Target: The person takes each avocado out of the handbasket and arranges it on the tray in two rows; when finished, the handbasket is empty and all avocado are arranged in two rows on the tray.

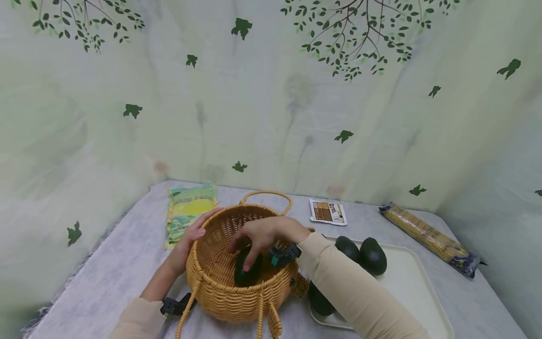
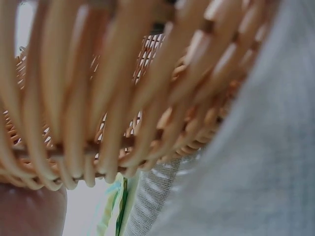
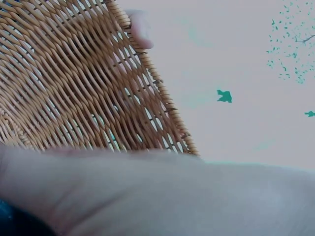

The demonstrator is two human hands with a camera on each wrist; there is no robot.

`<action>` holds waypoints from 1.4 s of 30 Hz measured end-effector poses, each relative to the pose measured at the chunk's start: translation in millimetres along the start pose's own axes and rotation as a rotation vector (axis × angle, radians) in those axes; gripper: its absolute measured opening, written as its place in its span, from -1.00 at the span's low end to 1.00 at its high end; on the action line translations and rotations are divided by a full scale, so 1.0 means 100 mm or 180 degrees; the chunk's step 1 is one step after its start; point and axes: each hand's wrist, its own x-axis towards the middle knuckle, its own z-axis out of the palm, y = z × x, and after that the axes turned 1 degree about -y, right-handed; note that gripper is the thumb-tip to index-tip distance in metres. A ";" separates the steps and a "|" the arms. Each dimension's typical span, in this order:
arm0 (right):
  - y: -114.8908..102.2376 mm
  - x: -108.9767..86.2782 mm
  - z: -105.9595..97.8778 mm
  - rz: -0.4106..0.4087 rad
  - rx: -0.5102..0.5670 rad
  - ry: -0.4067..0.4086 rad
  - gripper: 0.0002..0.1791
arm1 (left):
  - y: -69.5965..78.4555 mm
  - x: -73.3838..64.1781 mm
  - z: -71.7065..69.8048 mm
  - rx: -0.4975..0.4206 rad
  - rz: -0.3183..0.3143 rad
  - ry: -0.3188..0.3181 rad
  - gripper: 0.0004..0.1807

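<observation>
A round wicker basket point(image 1: 237, 301) stands tilted toward me on the table, its inside partly visible. My left hand point(image 1: 190, 238) grips its left rim, the thumb over the edge; the left wrist view has the woven wall point(image 2: 113, 98) very close. Reaching into the basket, my right hand point(image 1: 264, 233) holds a dark green avocado point(image 1: 245, 275) between thumb and fingers, low against the near wall. In the right wrist view my right hand and wrist point(image 3: 147, 191) cover the lower part, and the avocado is hidden there.
Right of the basket, a white tray point(image 1: 417, 282) carries several avocados point(image 1: 372, 256), partly behind my right forearm. A yellow-green packet point(image 1: 192, 207) lies behind left, a small brown-and-white packet point(image 1: 328, 212) at the back, a long noodle-like package point(image 1: 432, 238) at far right. Basket handles point(image 1: 271, 193) stick out.
</observation>
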 end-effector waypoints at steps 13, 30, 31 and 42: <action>0.01 0.03 0.02 0.0314 -0.0170 -0.0008 -0.27 | -0.03 0.01 0.01 0.0082 0.0001 0.0063 -0.31; -0.01 0.05 0.04 0.0345 -0.0168 0.0247 -0.24 | -0.02 0.01 0.00 0.0010 0.0026 -0.0012 -0.32; -0.01 0.05 0.04 0.0286 -0.0128 0.0239 -0.27 | -0.02 0.02 -0.01 0.0012 0.0026 -0.0012 -0.32; 0.00 0.06 0.06 0.0010 -0.0001 -0.0052 -0.30 | -0.02 0.02 -0.01 -0.0038 0.0012 -0.0041 -0.32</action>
